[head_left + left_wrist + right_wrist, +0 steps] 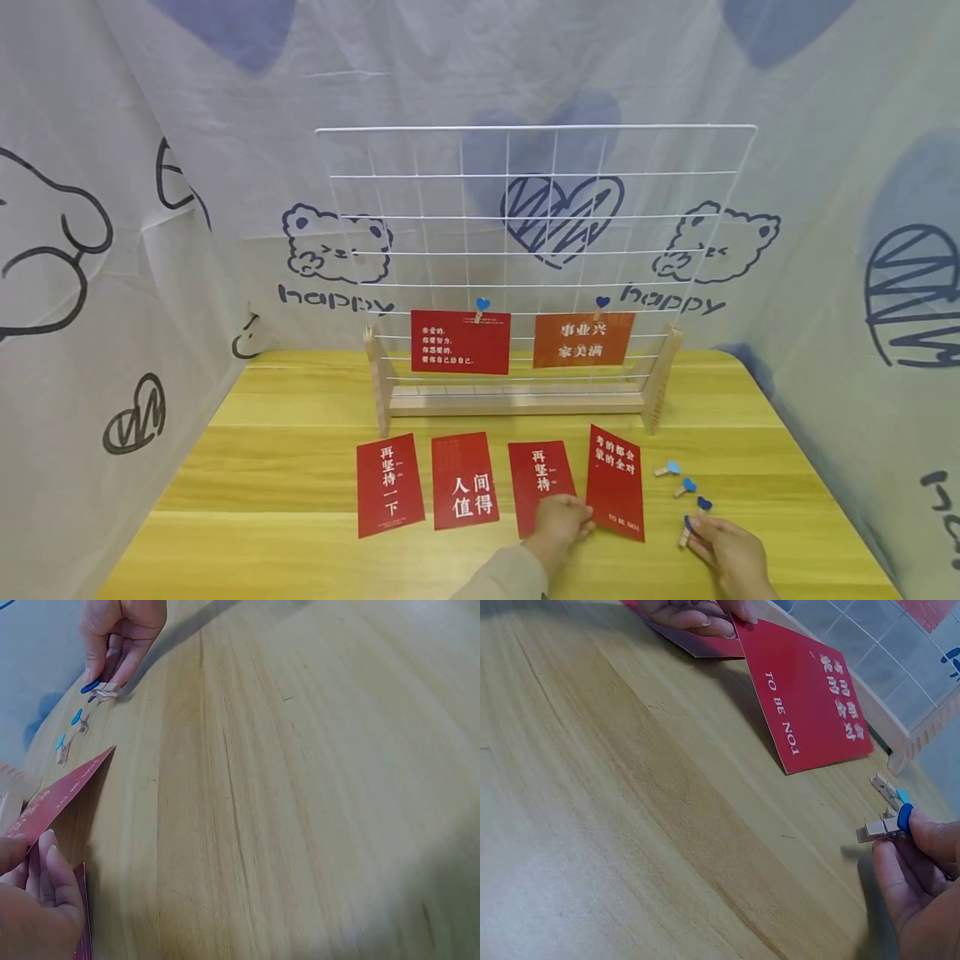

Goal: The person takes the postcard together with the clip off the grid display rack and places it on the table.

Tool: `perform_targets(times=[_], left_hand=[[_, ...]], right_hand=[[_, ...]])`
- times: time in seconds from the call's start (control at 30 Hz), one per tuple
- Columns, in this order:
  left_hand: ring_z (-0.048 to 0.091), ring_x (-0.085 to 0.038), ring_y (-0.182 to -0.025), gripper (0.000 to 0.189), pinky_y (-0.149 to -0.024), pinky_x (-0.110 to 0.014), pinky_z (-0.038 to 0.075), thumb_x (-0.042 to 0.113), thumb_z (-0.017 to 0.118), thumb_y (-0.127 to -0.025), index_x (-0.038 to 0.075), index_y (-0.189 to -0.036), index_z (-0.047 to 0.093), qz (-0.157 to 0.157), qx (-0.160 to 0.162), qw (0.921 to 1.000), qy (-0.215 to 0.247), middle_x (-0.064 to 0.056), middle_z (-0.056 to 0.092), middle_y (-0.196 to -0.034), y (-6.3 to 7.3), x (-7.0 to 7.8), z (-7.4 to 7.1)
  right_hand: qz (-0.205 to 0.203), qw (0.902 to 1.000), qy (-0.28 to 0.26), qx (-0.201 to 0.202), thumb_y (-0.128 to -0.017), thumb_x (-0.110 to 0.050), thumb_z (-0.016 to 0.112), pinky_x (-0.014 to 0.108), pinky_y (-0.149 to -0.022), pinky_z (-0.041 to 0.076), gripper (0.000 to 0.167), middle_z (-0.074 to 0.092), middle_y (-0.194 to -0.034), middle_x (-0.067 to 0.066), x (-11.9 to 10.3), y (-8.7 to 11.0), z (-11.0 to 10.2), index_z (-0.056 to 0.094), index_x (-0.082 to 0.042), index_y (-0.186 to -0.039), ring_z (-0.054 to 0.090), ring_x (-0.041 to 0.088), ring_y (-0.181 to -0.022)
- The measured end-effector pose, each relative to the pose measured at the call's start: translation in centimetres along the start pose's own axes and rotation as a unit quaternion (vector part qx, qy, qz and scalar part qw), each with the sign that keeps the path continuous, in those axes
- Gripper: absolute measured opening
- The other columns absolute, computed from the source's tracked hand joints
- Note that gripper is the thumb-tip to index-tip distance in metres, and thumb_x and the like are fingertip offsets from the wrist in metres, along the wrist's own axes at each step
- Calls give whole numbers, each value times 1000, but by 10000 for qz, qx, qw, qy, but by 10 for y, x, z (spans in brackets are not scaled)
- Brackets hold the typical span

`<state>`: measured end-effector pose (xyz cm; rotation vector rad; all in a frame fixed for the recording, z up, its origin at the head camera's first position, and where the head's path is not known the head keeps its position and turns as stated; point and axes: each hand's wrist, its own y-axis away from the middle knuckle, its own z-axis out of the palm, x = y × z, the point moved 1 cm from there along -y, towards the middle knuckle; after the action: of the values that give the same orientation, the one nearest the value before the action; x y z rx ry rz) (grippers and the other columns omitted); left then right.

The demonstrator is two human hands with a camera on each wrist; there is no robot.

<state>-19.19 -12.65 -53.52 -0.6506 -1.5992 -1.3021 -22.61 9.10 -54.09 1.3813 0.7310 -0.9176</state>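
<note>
Near the yellow wooden table's (300, 433) front edge, your left hand (561, 521) pinches the red "TO BE NO.1" card's (617, 482) lifted edge; your right hand's (731, 550) fingertips pinch a small blue-heart wooden clothespin (885, 825).

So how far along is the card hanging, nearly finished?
Not nearly. Two cards already hang on the wire grid, each under a heart clip. In hand: the left hand lifts the edge of the rightmost card and the right hand pinches a blue-heart clothespin. Left on the table: four cards in all and three loose clips.
</note>
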Motion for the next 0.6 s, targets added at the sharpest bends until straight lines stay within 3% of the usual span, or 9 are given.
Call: perform_targets(times=[0.37, 0.6], left_hand=[[56, -10, -55, 8, -57, -22, 50, -5, 56, -77, -5, -83, 60, -145, 93, 9998, -103, -4, 58, -71, -2, -2, 7], [55, -9, -52, 9, -53, -21, 49, -3, 53, -81, -5, -84, 60, -100, 16, 9994, -336, -4, 59, -73, -1, -2, 6]], right_hand=[[93, 9997, 160, 140, -72, 2, 65, 25, -66, 49, 4, 62, -69, -1, 2, -3, -5, 65, 0, -76, 61, 12, -64], [72, 9986, 454, 265, -72, 3, 65, 25, -63, 50, 23, 61, -67, 1, 1, -5, -7, 58, 14, -91, 61, 13, -62]])
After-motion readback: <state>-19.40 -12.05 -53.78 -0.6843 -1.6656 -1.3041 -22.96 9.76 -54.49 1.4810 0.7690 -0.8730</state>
